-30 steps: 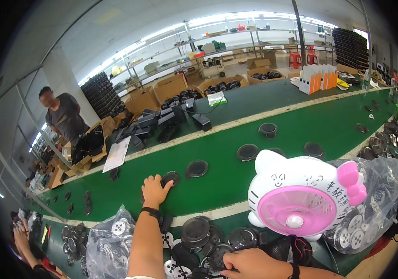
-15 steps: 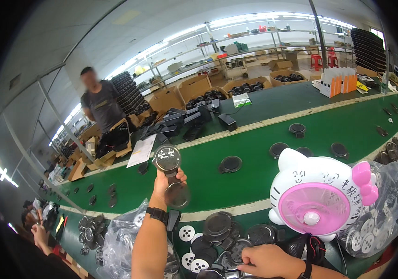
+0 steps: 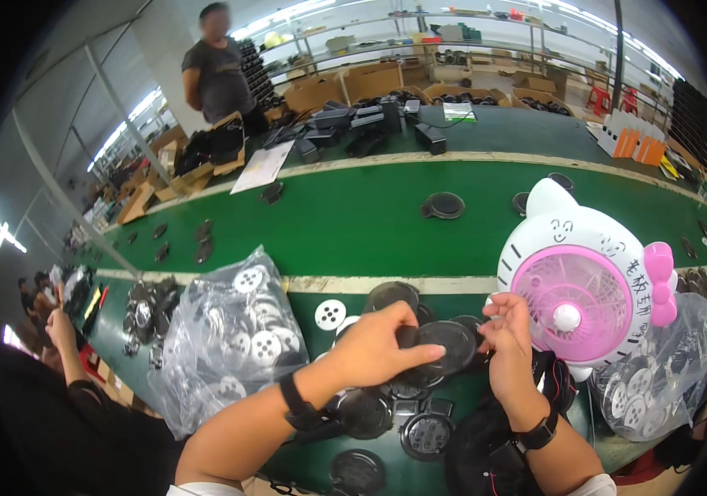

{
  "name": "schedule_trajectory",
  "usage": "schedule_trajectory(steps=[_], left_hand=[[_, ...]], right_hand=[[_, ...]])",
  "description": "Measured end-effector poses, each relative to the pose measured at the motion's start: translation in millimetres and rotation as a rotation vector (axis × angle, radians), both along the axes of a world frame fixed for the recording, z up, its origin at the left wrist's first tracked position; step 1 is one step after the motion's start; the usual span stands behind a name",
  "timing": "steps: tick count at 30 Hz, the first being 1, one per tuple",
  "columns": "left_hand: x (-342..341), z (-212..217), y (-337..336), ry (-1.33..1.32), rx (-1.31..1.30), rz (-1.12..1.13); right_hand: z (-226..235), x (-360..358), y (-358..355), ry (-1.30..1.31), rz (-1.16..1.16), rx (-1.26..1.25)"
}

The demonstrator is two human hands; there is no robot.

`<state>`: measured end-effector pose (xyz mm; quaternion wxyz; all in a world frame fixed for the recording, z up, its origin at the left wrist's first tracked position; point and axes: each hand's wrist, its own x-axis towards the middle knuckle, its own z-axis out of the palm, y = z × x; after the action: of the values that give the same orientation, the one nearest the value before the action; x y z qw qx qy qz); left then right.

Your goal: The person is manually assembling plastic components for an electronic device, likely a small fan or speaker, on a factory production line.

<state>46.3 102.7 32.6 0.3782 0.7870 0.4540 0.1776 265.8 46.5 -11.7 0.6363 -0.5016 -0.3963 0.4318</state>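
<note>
Over the pile at the table's near edge, my left hand (image 3: 374,347) grips a round black plastic part (image 3: 446,345), thumb across its face. My right hand (image 3: 509,331) is raised beside that part's right edge, fingers curled together; anything small between them cannot be made out. Beneath the hands lie several black round parts, among them one with a ridged face (image 3: 426,434) and a smoother one (image 3: 358,471). A white disc with holes (image 3: 330,314) lies left of the pile. Both wrists wear dark bands.
Clear bags of white discs stand left (image 3: 242,331) and right (image 3: 639,397). A white-and-pink fan (image 3: 573,289) is close to my right hand. Beyond runs a green conveyor belt (image 3: 345,223) with scattered black parts. A person (image 3: 219,74) stands across it; another person's hand (image 3: 62,326) is far left.
My left hand has come back from above the belt, where it held a double-disc black part, to the pile. My right hand has risen off the pile toward it. The view has shifted.
</note>
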Motion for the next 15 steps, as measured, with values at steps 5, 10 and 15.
schedule_trajectory(steps=[5, 10, 15], left_hand=[[-4, -2, -11, -0.316, -0.187, 0.109], [-71, 42, -54, -0.191, 0.075, 0.143], [-115, 39, -167, 0.529, 0.135, 0.085]], right_hand=[[-2, -3, -4, -0.324, 0.195, -0.135], [3, -10, -11, -0.648, 0.257, 0.063], [4, -11, -11, -0.709, 0.321, 0.164]])
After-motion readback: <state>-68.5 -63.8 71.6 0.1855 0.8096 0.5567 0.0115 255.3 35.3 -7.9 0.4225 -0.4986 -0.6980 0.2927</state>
